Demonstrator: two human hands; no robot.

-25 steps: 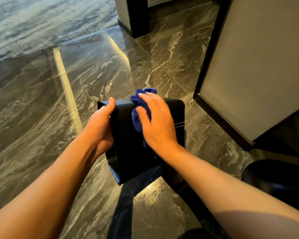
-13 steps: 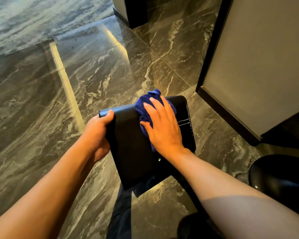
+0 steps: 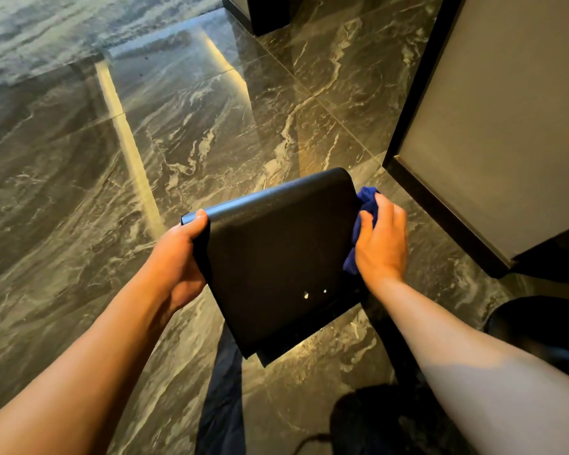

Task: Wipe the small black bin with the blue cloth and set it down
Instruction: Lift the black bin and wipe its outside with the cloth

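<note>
The small black bin [image 3: 276,257] is held tilted above the dark marble floor, one flat side facing me. My left hand [image 3: 178,257] grips its upper left edge, thumb hooked over the rim. My right hand [image 3: 380,243] presses the bunched blue cloth [image 3: 363,211] against the bin's right side. Only a part of the cloth shows past my fingers. Two small light specks sit low on the bin's facing side.
A grey panel with a black frame [image 3: 493,126] stands close on the right. A dark round object [image 3: 546,326] sits at the lower right. A dark pillar base [image 3: 263,11] is at the top. Glossy marble floor [image 3: 145,142] spreads to the left.
My right hand slid the blue cloth from the bin's facing side across to its right edge. The bin's facing side is now uncovered. My left hand kept its grip.
</note>
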